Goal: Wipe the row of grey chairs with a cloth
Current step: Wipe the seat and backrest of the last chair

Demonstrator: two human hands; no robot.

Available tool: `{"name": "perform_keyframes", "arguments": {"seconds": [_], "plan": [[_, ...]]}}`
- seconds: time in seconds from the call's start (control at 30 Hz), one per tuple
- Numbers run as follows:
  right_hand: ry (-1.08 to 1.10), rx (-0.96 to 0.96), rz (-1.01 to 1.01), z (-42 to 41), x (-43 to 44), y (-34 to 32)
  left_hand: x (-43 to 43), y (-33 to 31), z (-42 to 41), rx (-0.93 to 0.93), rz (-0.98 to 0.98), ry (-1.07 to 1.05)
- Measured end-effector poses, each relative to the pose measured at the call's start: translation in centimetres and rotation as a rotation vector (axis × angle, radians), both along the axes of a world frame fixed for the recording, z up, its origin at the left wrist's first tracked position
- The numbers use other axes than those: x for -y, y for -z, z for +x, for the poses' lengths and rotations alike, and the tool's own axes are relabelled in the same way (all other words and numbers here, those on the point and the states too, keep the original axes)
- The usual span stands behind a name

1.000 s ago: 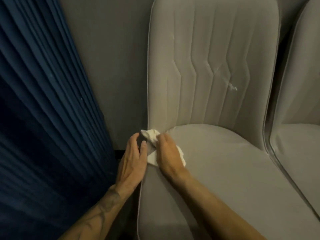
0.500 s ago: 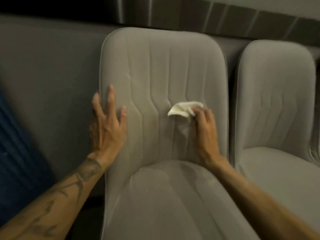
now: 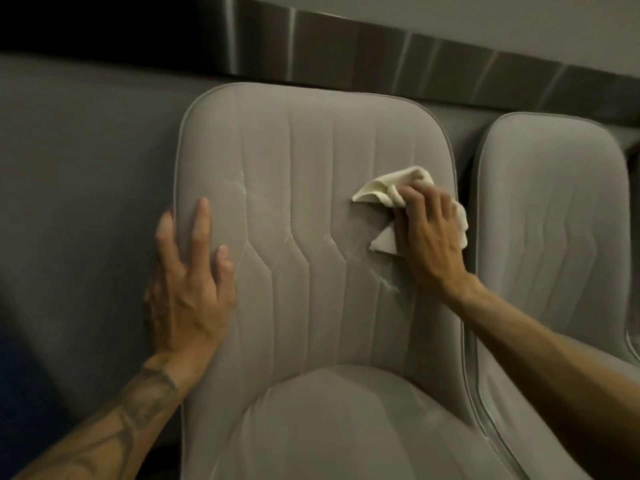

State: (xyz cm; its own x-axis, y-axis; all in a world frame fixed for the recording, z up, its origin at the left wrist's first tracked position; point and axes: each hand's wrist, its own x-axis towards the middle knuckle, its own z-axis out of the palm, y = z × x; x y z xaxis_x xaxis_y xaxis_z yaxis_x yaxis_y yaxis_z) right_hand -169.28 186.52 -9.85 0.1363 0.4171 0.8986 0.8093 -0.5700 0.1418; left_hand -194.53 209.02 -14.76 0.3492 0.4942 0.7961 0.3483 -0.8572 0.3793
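At the far left, a plain grey wall (image 3: 86, 168) is seen behind the seating, with a brushed metal strip (image 3: 346, 46) running along its top. The left hand (image 3: 187, 271) is laid flat against the left edge of the backrest of the grey chair (image 3: 294, 161), its fingers straight and spread, with nothing held. Pale streaks (image 3: 384, 282) are visible along the stitched seams of the backrest; they may be moisture or residue, but this cannot be settled through the blur. Further right, a crumpled white cloth (image 3: 377, 188) is pressed against the upper right part of the same backrest. It is gripped by the right hand (image 3: 429, 233), whose fingers are curled over it. Just beside this chair, a second grey chair (image 3: 554, 220) is seen at the right edge.
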Motion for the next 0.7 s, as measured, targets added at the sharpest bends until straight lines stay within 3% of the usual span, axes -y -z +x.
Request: {"name": "perform_keyframes", "arguments": {"seconds": [0.17, 0.27, 0.33, 0.43, 0.53, 0.7], "plan": [[0.075, 0.024, 0.210, 3.1, -3.9, -9.9, 0.2, -0.1, 0.2, -0.004, 0.004, -0.022], [0.088, -0.019, 0.266, 2.8, -4.2, -8.6, 0.3, 0.0, 0.3, -0.010, 0.007, -0.025], [0.035, -0.011, 0.169, 1.6, -2.9, -4.4, 0.2, 0.0, 0.3, -0.021, 0.031, -0.038], [-0.027, -0.010, -0.152, -0.8, -0.4, 2.6, 0.1, 0.1, 0.5, -0.020, 0.052, -0.054], [-0.035, 0.069, -0.297, -1.1, 0.4, 2.5, 0.1, 0.1, 0.7, -0.037, 0.077, -0.072], [0.038, 0.067, -0.008, 0.6, -3.5, -5.9, -0.3, 0.3, 0.8, -0.044, 0.087, -0.091]]}}
